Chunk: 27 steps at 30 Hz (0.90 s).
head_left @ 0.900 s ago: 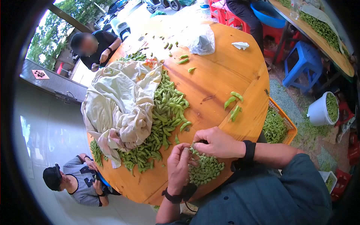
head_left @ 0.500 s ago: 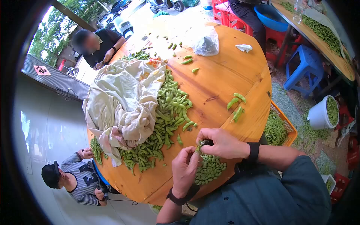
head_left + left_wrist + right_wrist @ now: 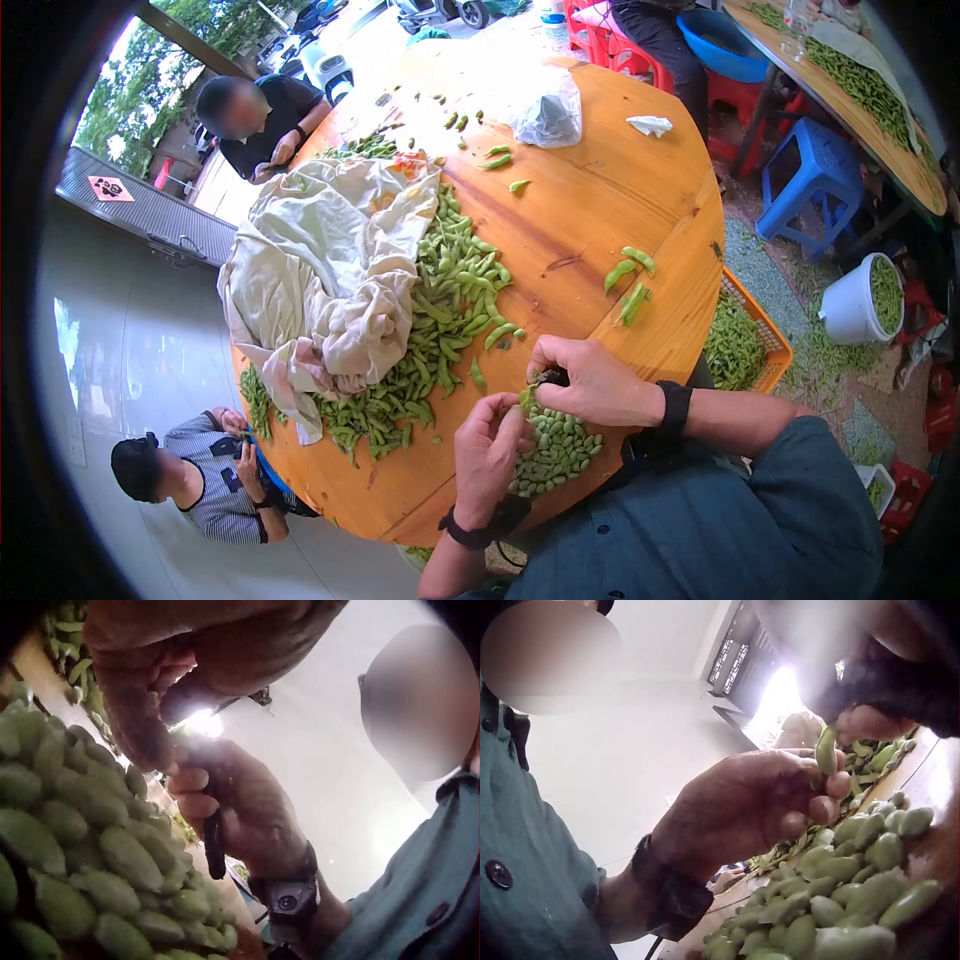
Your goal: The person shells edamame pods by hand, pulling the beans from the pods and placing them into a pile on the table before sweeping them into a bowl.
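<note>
L hand (image 3: 486,452) pinches a pod (image 3: 826,751) at its fingertips, long axis ~upright in R wrist cam; R hand (image 3: 602,386), gripping smth dark (image 3: 215,844), is just by pod's top end.

The right hand (image 3: 598,385) partly hides a dark object (image 3: 215,853), its kind unclear. In the left wrist view, edges crop the shelled beans (image 3: 112,862) and the left hand (image 3: 202,641). The wearer's face (image 3: 420,701) is blurred.
</note>
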Tool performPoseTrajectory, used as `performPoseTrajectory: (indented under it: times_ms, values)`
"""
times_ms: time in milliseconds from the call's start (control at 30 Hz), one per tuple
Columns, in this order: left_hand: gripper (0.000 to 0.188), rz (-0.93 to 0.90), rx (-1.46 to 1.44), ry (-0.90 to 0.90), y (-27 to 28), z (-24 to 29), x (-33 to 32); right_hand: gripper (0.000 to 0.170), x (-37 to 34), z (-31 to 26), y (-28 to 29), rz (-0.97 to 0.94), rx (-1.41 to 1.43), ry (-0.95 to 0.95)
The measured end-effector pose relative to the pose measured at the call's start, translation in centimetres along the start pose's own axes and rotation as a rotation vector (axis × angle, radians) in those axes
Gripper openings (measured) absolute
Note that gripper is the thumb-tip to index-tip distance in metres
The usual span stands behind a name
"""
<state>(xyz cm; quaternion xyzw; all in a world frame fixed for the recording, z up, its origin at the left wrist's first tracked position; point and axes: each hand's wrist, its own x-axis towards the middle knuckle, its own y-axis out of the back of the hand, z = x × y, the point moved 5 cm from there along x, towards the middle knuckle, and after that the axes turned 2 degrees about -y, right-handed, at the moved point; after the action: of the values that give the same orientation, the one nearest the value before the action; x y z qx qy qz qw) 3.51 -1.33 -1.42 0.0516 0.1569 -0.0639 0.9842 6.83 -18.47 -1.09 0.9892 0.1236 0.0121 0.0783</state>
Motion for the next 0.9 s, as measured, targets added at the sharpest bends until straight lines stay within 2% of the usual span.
performPoseTrajectory:
  times_ms: [267,467,600,700,767,800,867,900]
  values:
    - [0.013,0.013,0.05,-0.121,0.1,-0.4,-0.3,0.022,-0.1,-0.1,-0.3,-0.046,0.012,-0.003]
    - [0.014,-0.038,-0.2,0.071,-0.2,-0.1,0.0,0.02,-0.1,1.1,-0.8,-0.041,0.161,-0.045]
    - [0.012,-0.035,-0.168,0.056,-0.2,-0.1,0.1,0.019,-0.3,1.1,-0.9,-0.05,0.179,-0.088]
    - [0.013,0.0,-0.102,-0.033,0.0,-0.2,0.0,0.023,-0.3,0.8,-0.8,-0.037,0.072,-0.007]
    - [0.015,0.084,0.323,-0.192,0.9,0.0,-0.2,0.02,-0.3,0.1,0.7,0.044,-0.031,0.005]
    - [0.015,0.084,0.324,-0.193,1.0,-0.1,-0.4,0.02,-0.2,0.2,1.5,0.045,-0.03,0.005]
    - [0.012,0.075,0.68,-0.477,0.5,1.3,-1.2,0.017,0.0,0.4,3.9,0.106,-0.231,0.039]
    - [0.012,0.076,0.681,-0.474,0.4,1.5,-1.3,0.017,0.1,0.5,4.9,0.104,-0.229,0.038]
